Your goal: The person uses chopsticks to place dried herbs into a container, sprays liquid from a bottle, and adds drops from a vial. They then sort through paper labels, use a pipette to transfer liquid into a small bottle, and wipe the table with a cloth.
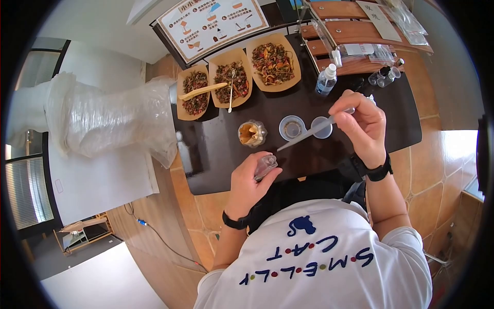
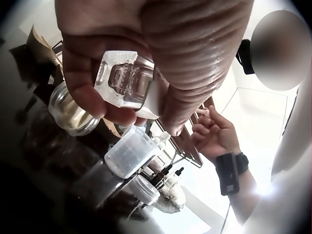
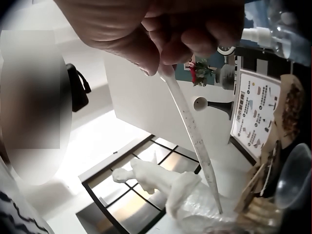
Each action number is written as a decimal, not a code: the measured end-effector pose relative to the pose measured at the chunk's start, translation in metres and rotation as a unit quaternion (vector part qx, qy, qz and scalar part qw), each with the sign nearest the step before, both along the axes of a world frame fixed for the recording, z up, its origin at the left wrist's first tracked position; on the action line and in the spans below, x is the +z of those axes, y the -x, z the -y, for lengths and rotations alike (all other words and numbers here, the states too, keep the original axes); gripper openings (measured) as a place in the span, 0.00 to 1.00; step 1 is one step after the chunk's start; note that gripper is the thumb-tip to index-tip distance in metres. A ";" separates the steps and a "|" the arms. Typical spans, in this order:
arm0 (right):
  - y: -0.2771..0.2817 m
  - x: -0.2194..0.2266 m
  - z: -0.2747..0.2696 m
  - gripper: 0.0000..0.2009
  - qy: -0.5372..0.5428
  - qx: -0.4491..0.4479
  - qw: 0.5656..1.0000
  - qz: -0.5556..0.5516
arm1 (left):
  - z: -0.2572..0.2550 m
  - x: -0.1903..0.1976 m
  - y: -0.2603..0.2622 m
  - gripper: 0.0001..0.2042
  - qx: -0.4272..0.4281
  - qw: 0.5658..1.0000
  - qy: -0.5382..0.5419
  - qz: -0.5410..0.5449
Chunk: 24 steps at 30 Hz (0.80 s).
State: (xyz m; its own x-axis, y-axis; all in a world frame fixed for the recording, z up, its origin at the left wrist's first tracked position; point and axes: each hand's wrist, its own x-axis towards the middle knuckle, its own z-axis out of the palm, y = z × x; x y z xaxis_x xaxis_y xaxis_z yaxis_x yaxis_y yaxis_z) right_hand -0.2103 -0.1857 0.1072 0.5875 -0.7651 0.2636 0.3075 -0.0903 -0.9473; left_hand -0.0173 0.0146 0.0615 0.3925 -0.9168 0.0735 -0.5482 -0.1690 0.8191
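Note:
My left hand [image 1: 246,184] grips a small clear glass bottle [image 1: 265,168] above the near edge of the dark table. In the left wrist view the thick-walled bottle [image 2: 129,80] sits between thumb and fingers. With thumb and fingers my right hand [image 1: 366,126] pinches the bulb end of a translucent plastic pipette [image 1: 307,133]. It slants down to the left, its tip a little above and beyond the bottle. Small specks or droplets line the pipette [image 3: 190,127] in the right wrist view. Behind it stand two clear plastic cups, the left cup [image 1: 281,133] holding some dark bits.
A glass jar [image 1: 261,140] with pale curled pieces stands left of the cups. Paper trays [image 1: 185,112] of dried petals, a wooden tong [image 1: 203,91] and an instruction board [image 1: 211,23] line the back. A spray bottle [image 1: 326,81] and wooden rack [image 1: 355,33] are at right.

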 end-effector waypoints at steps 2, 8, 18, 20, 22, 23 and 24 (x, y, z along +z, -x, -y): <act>0.003 0.000 0.001 0.05 0.021 0.008 1.000 0.004 | 0.001 -0.002 0.000 0.20 -0.006 1.000 -0.007 0.010; -0.002 -0.003 -0.003 0.05 0.032 0.029 0.999 0.012 | 0.003 0.002 0.002 0.20 -0.008 1.000 -0.005 0.013; -0.012 -0.013 -0.011 0.03 0.069 0.050 0.996 -0.025 | 0.004 0.004 0.003 0.20 -0.019 1.000 -0.013 0.002; -0.010 -0.011 -0.009 0.02 0.072 0.037 0.997 -0.015 | 0.005 0.005 0.004 0.20 -0.025 1.000 -0.015 0.013; -0.010 -0.013 -0.005 0.02 0.052 0.003 0.998 0.031 | 0.003 0.003 0.003 0.20 -0.020 1.000 -0.013 0.018; -0.009 -0.009 -0.002 0.02 0.044 -0.019 0.999 0.024 | 0.002 0.002 0.002 0.20 -0.015 1.000 -0.010 0.023; -0.008 -0.005 0.000 0.02 0.036 -0.042 0.998 0.018 | 0.001 0.001 0.001 0.20 -0.015 1.000 -0.009 0.023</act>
